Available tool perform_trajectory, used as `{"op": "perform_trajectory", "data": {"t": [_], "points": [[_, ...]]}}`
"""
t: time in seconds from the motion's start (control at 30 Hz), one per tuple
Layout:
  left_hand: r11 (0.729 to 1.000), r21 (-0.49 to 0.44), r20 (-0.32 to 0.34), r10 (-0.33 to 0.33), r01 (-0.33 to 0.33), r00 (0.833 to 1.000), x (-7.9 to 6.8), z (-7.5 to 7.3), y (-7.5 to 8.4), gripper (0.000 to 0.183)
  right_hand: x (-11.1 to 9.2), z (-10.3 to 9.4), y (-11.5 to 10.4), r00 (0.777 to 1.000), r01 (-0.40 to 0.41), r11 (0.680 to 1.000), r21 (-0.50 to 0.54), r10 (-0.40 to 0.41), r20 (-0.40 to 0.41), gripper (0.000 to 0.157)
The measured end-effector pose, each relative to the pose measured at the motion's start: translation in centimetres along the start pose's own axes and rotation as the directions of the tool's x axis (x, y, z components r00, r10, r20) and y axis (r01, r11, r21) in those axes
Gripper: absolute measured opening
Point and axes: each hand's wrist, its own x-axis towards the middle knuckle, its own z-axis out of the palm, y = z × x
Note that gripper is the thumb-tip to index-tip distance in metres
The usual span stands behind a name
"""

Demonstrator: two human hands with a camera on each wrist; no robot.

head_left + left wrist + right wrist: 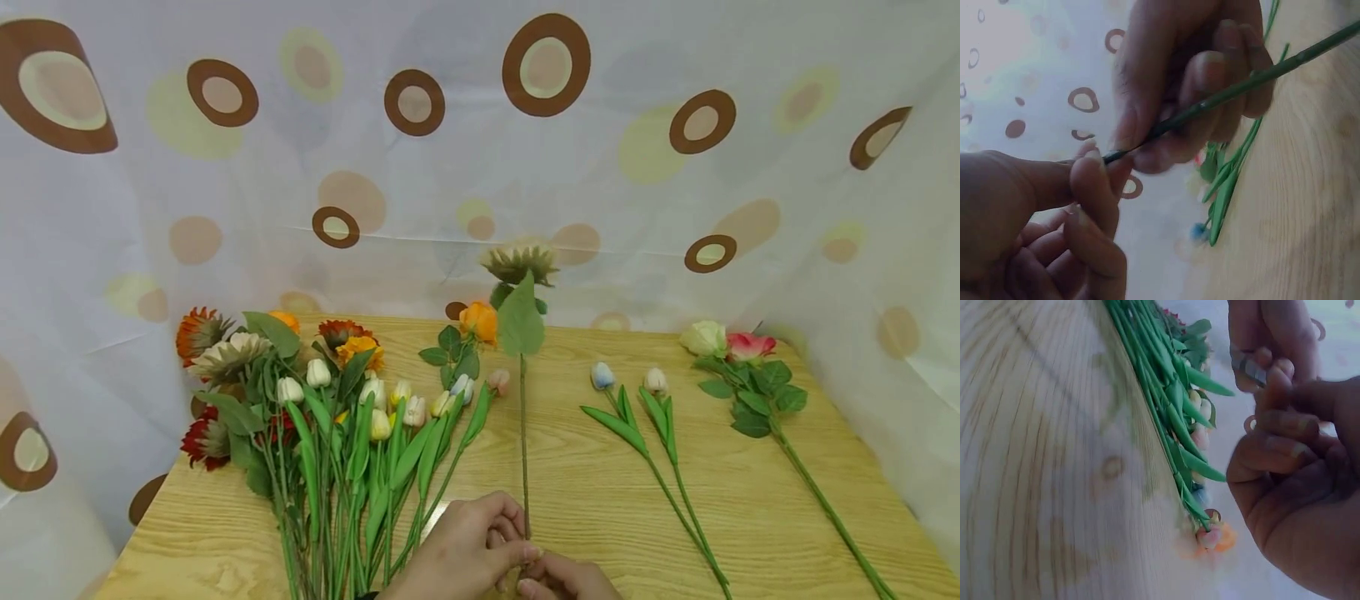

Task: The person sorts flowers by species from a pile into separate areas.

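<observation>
Upright between both hands stands a long-stemmed cream flower (519,265), its head seen from beneath, with a broad green leaf (521,317) below it. My left hand (467,546) pinches the stem low down between thumb and fingers. Just below and to the right, my right hand (568,577) also pinches it. In the left wrist view the dark green stem (1229,94) runs through both sets of fingertips, with the right hand (1204,69) above the left hand (1041,219). The right wrist view shows the right hand's (1304,481) curled fingers; the stem is mostly hidden there.
Left on the wooden table (600,517) lies a pile of sunflower-like blooms (232,354) and several tulips (382,425). An orange rose (478,323) lies behind. To the right are two tulips (656,382), then a white rose (703,338) and a pink rose (750,346). A patterned curtain (465,167) surrounds the table.
</observation>
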Motion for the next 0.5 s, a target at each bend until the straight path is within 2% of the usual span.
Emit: {"op": "perform_trajectory", "data": {"t": [0.07,0.13,0.2,0.27,0.3,0.33,0.4,0.43,0.5], "points": [[0.998,0.044,-0.026,0.038,-0.037,0.999,0.2,0.3,0.3,0.013,0.0,0.3,-0.2,0.999,0.024,1.0,-0.004,-0.024,-0.033,0.023],[0.995,0.081,-0.045,0.054,-0.051,0.997,0.1,0.4,0.5,0.015,-0.1,0.4,-0.4,0.992,0.097,0.993,-0.068,-0.102,-0.071,0.019],[0.991,0.121,-0.056,0.065,-0.058,0.996,0.1,0.4,0.5,0.017,-0.2,0.5,-0.7,0.974,0.18,0.974,-0.14,-0.196,-0.111,0.017],[0.98,0.189,-0.075,0.08,-0.065,0.994,0.0,0.1,0.5,0.019,-0.3,0.5,-1.0,0.964,0.187,0.964,-0.188,-0.217,-0.154,0.018],[0.97,0.236,-0.094,0.083,-0.059,0.992,-0.1,0.0,0.4,0.02,-0.4,0.4,-1.2,0.964,0.159,0.967,-0.199,-0.195,-0.181,0.018],[0.953,0.299,-0.121,0.09,-0.05,0.989,-0.2,-0.3,0.2,0.019,-0.4,0.2,-1.4,0.964,0.112,0.971,-0.21,-0.158,-0.215,0.018],[0.901,0.433,-0.184,0.096,-0.007,0.978,-0.4,-0.9,-0.2,0.015,-0.6,-0.3,-1.7,0.958,-0.009,0.976,-0.216,-0.053,-0.282,0.019],[0.865,0.502,-0.224,0.105,0.022,0.969,-0.5,-1.2,-0.5,0.012,-0.8,-0.6,-1.8,0.95,-0.073,0.974,-0.216,0.002,-0.312,0.021],[0.782,0.614,-0.299,0.11,0.103,0.948,-0.8,-1.9,-1.1,0.009,-1.0,-1.5,-1.6,0.93,-0.154,0.955,-0.252,0.054,-0.364,0.021]]}}
